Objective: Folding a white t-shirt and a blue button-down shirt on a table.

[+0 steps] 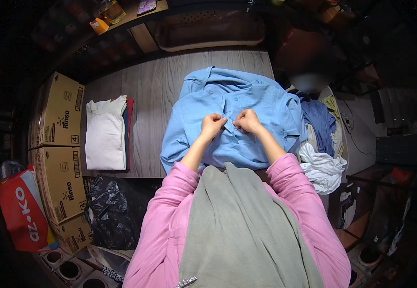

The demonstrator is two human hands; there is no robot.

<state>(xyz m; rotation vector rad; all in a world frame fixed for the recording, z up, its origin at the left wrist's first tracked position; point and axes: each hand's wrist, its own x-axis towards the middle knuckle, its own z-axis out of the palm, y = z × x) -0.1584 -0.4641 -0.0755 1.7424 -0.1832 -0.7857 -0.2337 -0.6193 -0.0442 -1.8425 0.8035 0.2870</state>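
A light blue button-up shirt [201, 97] lies spread on the grey wood-grain table [143, 90] in front of me. My left hand [213, 124] pinches one edge of its front opening between thumb and fingers. Just to the right, my right hand [246, 120] grips the cloth of the other side of the opening. A small gap parts the two hands, and a strip of the shirt front runs between them. One blue button [236, 99] shows above my hands. Whether a button is between my fingers is too small to tell.
Folded shirts, a white one [106, 135] on top, lie at the table's left. Beyond them stand stacked cardboard boxes [62, 111]. Crumpled clothes [320, 126] are heaped to the right. A black plastic bag [109, 208] is below the table's left front edge.
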